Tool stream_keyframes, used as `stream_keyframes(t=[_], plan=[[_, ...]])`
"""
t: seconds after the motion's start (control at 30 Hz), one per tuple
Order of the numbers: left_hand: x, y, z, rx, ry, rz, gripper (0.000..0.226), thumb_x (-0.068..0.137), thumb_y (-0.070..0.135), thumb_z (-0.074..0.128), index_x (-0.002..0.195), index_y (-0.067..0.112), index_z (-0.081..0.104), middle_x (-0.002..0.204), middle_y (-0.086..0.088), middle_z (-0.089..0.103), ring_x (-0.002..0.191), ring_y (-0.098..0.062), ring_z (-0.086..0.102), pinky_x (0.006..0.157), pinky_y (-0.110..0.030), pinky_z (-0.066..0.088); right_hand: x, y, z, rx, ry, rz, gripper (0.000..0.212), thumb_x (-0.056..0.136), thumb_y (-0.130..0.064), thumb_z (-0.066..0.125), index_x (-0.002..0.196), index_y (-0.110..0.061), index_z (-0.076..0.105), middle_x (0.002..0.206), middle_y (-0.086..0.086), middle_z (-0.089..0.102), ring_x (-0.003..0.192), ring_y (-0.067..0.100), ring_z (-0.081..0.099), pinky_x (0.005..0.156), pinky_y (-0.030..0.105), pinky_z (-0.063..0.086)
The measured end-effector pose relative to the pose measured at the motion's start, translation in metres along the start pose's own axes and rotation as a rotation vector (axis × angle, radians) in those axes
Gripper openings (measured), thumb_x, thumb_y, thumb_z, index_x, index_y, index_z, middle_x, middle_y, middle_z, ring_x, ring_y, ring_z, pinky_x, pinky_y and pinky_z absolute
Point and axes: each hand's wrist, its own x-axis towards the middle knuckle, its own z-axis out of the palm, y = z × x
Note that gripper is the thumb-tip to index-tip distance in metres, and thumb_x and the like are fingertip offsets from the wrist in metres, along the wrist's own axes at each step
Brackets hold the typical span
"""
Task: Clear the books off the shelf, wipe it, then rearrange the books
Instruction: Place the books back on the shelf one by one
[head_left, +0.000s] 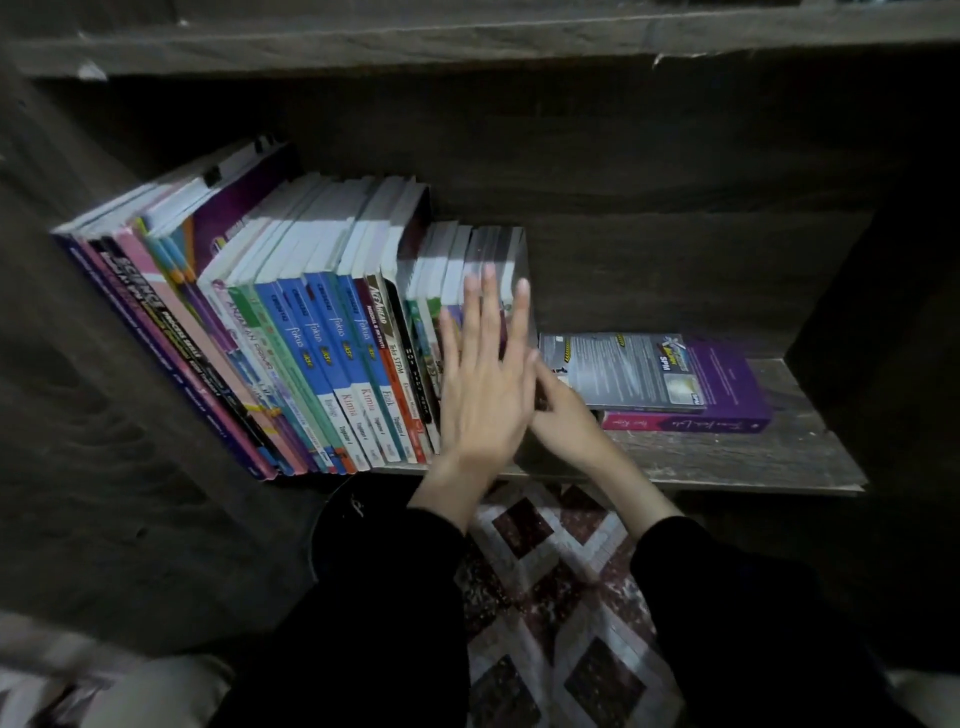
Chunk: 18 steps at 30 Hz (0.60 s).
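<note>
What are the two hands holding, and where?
The left hand holds nothing; its straight fingers lie flat on the upright books. The right hand is half hidden behind it, so I cannot tell.

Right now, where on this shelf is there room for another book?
Bare shelf board lies between the flat stack and the side wall, and along the stack's front. Upright books fill the left; left hand and right hand crowd their end.

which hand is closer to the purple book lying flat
Right. The right hand lies just left of the purple book; the left hand is farther left, flat against the upright books.
</note>
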Motion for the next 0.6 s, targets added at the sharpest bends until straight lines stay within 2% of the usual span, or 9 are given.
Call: stream_keyframes(t=[0.1,0.17,0.23,0.3,0.33,0.43,0.53,0.6], plan=[[0.018,-0.017,0.015,0.195,-0.062,0.055,0.078,0.097,0.055,0.023,0.15,0.01,-0.011,0.156,-0.015,-0.022,0.138,-0.032,-0.033,0.112,-0.054,-0.014,0.0,0.007,-0.011,-0.009,0.113,0.039,0.058,0.088,0.008,0.05,0.139,-0.02,0.05,0.125,0.005,0.062,0.104,0.014,0.059,0.077,0.012,0.042],[0.017,-0.025,0.024,0.257,-0.075,0.089,0.094,0.092,0.061,0.032,0.147,0.01,-0.024,0.154,-0.016,-0.027,0.136,-0.036,-0.037,0.109,-0.058,-0.014,-0.003,0.019,-0.025,0.001,0.347,0.073,0.043,0.088,0.006,0.053,0.124,-0.015,0.064,0.114,0.007,0.068,0.102,0.023,0.064,0.074,0.009,0.043],[0.016,-0.024,0.025,0.289,-0.061,0.078,0.107,0.087,0.065,0.043,0.146,0.009,-0.025,0.154,-0.018,-0.015,0.141,-0.042,-0.02,0.111,-0.062,-0.008,-0.01,0.036,-0.045,-0.046,0.621,0.168,0.042,0.091,-0.005,0.059,0.131,-0.017,0.057,0.119,0.008,0.062,0.109,0.024,0.057,0.084,0.018,0.042],[0.017,-0.019,0.023,0.334,-0.054,0.054,0.11,0.084,0.069,0.049,0.148,0.008,-0.016,0.154,-0.015,-0.004,0.14,-0.042,-0.001,0.111,-0.063,0.005,-0.017,0.054,-0.073,-0.229,0.829,0.334,0.059,0.09,-0.02,0.064,0.144,-0.016,0.04,0.137,0.014,0.046,0.128,0.028,0.038,0.101,0.033,0.032],[0.018,-0.018,0.022,0.338,-0.055,0.05,0.108,0.083,0.069,0.051,0.148,0.008,-0.01,0.154,-0.014,-0.002,0.139,-0.041,0.003,0.11,-0.063,0.008,-0.021,0.063,-0.088,-0.284,0.868,0.42,0.07,0.088,-0.03,0.067,0.147,-0.015,0.033,0.145,0.019,0.036,0.135,0.033,0.029,0.107,0.039,0.026],[0.018,-0.02,0.024,0.311,-0.039,0.066,0.102,0.081,0.066,0.056,0.149,0.01,0.004,0.153,-0.014,-0.002,0.138,-0.041,0.002,0.108,-0.062,0.009,-0.026,0.088,-0.124,-0.204,0.778,0.68,0.105,0.074,-0.061,0.07,0.152,-0.014,0.018,0.155,0.023,0.018,0.143,0.039,0.014,0.115,0.051,0.018],[0.018,-0.02,0.025,0.299,-0.026,0.074,0.1,0.079,0.063,0.06,0.147,0.01,0.011,0.153,-0.014,0.0,0.138,-0.042,0.003,0.107,-0.062,0.009,-0.02,0.108,-0.142,-0.054,0.669,0.739,0.128,0.045,-0.089,0.065,0.145,-0.015,0.034,0.148,0.017,0.038,0.14,0.036,0.028,0.114,0.051,0.025],[0.018,-0.02,0.026,0.294,-0.02,0.075,0.098,0.079,0.061,0.062,0.147,0.01,0.013,0.153,-0.013,0.001,0.138,-0.042,0.004,0.107,-0.062,0.009,-0.008,0.117,-0.146,0.01,0.669,0.728,0.135,0.028,-0.095,0.059,0.135,-0.015,0.048,0.14,0.016,0.049,0.135,0.035,0.037,0.111,0.05,0.032]])
